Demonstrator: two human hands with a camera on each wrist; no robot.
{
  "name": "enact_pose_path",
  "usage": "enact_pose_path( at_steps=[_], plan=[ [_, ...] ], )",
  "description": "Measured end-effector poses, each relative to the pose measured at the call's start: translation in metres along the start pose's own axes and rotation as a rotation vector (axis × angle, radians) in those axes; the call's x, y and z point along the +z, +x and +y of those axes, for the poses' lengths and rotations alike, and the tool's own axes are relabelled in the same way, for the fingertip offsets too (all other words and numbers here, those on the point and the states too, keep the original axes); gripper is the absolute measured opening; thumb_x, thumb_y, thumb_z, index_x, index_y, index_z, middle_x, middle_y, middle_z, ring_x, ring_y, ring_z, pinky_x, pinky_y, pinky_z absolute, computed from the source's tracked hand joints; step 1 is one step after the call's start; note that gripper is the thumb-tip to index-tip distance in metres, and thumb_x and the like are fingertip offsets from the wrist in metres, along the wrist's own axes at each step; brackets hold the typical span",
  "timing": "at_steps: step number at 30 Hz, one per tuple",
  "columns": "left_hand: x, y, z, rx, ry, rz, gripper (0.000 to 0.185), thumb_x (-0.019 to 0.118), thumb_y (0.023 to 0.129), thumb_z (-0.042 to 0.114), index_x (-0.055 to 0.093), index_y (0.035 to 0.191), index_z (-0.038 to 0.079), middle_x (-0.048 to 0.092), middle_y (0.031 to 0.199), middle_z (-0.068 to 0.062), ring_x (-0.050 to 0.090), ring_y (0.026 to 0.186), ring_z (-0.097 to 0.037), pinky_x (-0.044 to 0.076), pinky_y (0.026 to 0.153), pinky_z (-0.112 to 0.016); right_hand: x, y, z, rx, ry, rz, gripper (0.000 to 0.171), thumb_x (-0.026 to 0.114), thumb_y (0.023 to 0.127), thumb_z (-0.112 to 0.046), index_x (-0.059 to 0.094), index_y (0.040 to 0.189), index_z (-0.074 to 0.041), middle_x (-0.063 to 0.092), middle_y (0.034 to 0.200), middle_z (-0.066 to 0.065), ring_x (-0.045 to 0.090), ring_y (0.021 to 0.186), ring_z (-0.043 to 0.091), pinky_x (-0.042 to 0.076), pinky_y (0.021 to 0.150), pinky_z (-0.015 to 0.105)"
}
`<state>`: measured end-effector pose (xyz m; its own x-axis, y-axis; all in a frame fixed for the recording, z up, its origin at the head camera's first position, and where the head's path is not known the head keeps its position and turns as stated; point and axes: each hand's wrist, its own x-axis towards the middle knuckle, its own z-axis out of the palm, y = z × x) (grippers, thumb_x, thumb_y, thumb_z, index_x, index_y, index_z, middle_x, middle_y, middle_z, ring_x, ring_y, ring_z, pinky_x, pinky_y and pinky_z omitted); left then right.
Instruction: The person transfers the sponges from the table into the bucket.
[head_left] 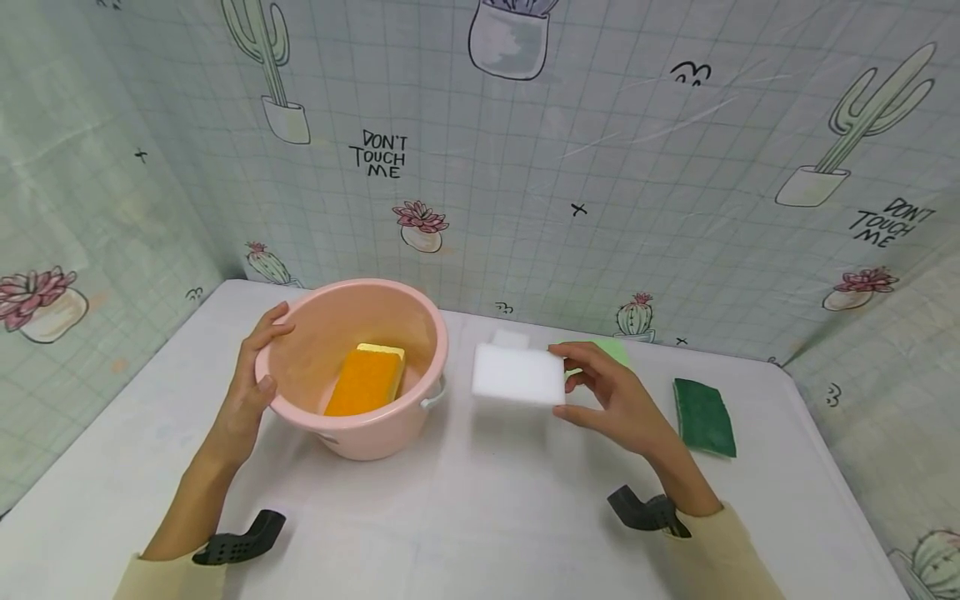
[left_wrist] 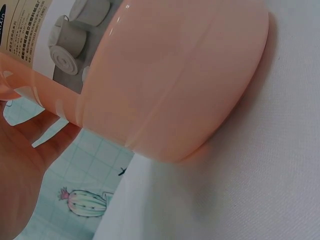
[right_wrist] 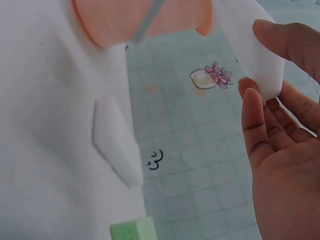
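White table (head_left: 480,517), cactus-print walls | green scouring pad (head_left: 703,417) at your 2 o'clock | left hand (head_left: 251,387) grips pink basin (head_left: 420,333) rim | right hand (head_left: 618,400) pinches white sponge (head_left: 517,375)

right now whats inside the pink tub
One orange sponge with a yellow underside leans on the inner wall of the tub. The left hand grips the rim. The near wall hides part of the tub's floor.
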<state>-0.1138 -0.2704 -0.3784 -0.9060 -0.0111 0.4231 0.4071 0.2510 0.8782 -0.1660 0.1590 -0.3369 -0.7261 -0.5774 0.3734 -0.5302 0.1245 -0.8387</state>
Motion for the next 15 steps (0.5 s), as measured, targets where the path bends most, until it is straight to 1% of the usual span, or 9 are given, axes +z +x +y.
enact_pose_path(
  at_steps=[5, 9, 12, 15],
  plan=[
    [0.0, 0.0, 0.0, -0.007, 0.007, -0.002, 0.054, 0.046, 0.091, 0.027, 0.036, 0.142, 0.015, 0.012, 0.158, 0.005, 0.011, 0.142, -0.021, 0.012, 0.108, -0.063, 0.001, 0.008, -0.002, -0.021, 0.008, -0.001, 0.066, 0.071, 0.072, 0.019, 0.046, 0.132, 0.01, 0.049, 0.127, 0.018, 0.051, 0.103, 0.024, 0.05, 0.085, 0.03],
    [-0.001, 0.001, -0.001, -0.007, 0.012, -0.005, 0.053, 0.045, 0.092, 0.029, 0.036, 0.142, 0.015, 0.012, 0.158, 0.005, 0.011, 0.142, -0.021, 0.013, 0.109, -0.06, 0.001, 0.015, 0.003, -0.043, 0.004, -0.003, 0.069, 0.073, 0.072, 0.018, 0.047, 0.134, 0.004, 0.049, 0.128, 0.014, 0.051, 0.103, 0.025, 0.05, 0.085, 0.028],
    [-0.001, 0.001, -0.002, -0.001, 0.011, -0.007, 0.053, 0.045, 0.092, 0.029, 0.036, 0.142, 0.014, 0.012, 0.158, 0.005, 0.011, 0.142, -0.021, 0.015, 0.11, -0.057, 0.002, 0.023, 0.005, -0.071, 0.016, -0.018, 0.07, 0.075, 0.072, 0.014, 0.049, 0.135, -0.001, 0.05, 0.129, 0.01, 0.051, 0.105, 0.026, 0.05, 0.086, 0.03],
    [-0.001, 0.001, -0.002, 0.0, 0.009, -0.01, 0.054, 0.045, 0.092, 0.029, 0.036, 0.142, 0.014, 0.012, 0.158, 0.004, 0.011, 0.142, -0.021, 0.017, 0.111, -0.054, 0.007, 0.032, 0.001, -0.105, 0.041, -0.043, 0.069, 0.076, 0.073, 0.011, 0.049, 0.135, -0.002, 0.05, 0.13, 0.008, 0.051, 0.106, 0.027, 0.05, 0.086, 0.033]
  ],
)
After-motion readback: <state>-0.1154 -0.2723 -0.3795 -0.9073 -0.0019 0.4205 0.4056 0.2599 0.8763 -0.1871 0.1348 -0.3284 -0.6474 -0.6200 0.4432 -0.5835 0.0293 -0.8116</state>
